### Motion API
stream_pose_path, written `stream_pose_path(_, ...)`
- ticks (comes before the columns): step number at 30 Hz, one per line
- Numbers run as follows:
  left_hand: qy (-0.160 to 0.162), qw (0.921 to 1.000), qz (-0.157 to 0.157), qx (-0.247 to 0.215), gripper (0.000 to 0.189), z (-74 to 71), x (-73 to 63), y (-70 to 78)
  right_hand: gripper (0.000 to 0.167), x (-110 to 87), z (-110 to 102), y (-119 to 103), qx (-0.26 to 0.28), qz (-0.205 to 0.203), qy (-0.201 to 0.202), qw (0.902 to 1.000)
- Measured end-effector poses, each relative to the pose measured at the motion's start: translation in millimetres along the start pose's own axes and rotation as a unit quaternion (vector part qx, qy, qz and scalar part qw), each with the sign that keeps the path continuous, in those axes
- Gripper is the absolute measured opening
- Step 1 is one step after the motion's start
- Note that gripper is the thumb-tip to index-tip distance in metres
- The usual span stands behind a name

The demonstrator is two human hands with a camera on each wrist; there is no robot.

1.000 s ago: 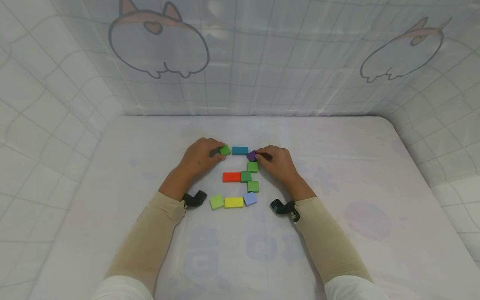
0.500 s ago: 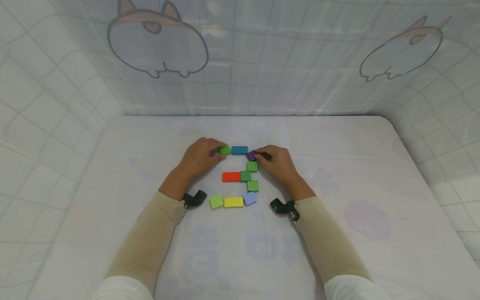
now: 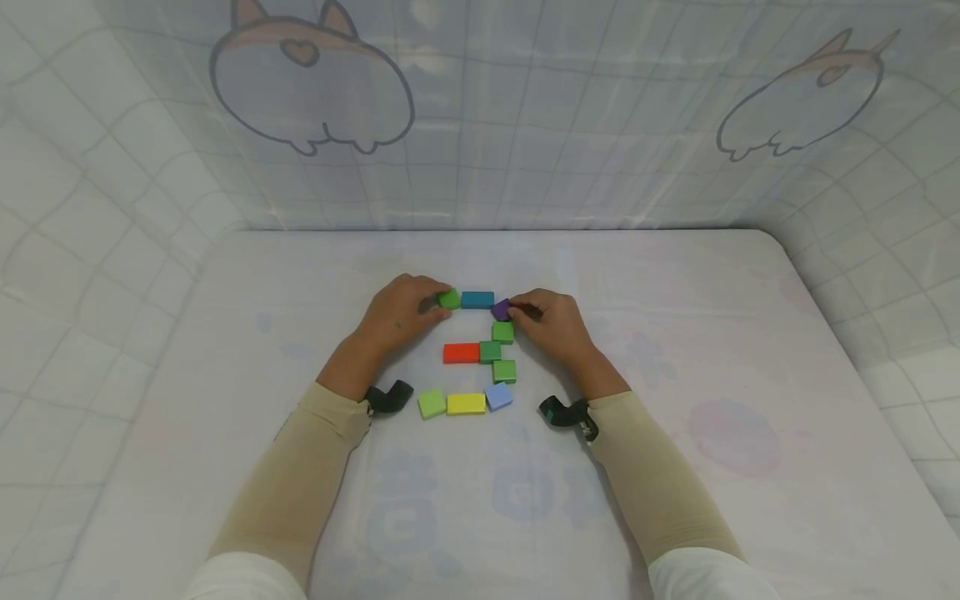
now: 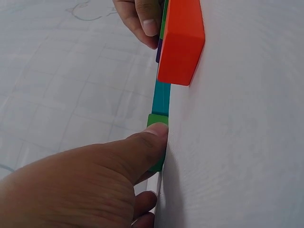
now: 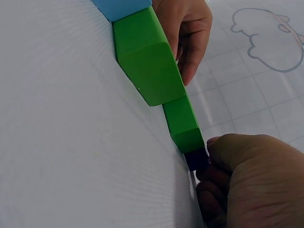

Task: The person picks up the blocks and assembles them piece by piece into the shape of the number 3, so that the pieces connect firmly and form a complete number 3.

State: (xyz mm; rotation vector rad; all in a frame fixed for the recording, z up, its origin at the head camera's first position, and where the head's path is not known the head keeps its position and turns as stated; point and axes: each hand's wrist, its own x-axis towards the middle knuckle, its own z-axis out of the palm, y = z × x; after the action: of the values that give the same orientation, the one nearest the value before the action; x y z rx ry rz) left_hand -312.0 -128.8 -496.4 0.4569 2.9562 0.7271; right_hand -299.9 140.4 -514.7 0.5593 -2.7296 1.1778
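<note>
In the head view my left hand (image 3: 399,313) pinches a green block (image 3: 450,298) between thumb and forefinger at the left end of the top row. A teal oblong block (image 3: 477,300) lies right beside it. On the other side, my right hand (image 3: 553,327) pinches a purple block (image 3: 501,310) at the teal block's right end. Below the purple one run a light green block (image 3: 503,332), a darker green block (image 3: 490,352) and another light green block (image 3: 505,372). The left wrist view shows the left thumb (image 4: 156,130) pressed on the green block.
A red oblong block (image 3: 461,353) adjoins the darker green one. Nearer me lie a lime block (image 3: 432,403), a yellow oblong block (image 3: 466,404) and a tilted light blue block (image 3: 498,396). The white-covered table (image 3: 675,333) ends at a grid-patterned curtain (image 3: 570,125).
The small gap between the left hand's green block and the teal block has narrowed. Both hands keep their pinches and stay nearly in place; the head view drifts slightly.
</note>
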Motion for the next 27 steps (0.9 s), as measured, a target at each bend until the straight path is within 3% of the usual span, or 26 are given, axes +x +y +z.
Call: stream_pose_path(27, -0.003, 1.0000, 0.002, -0.003, 0.046, 1.8, 0.0, -0.7, 0.022, -0.1, 0.4, 1.0, -0.002, -0.012, -0.002, 0.9999)
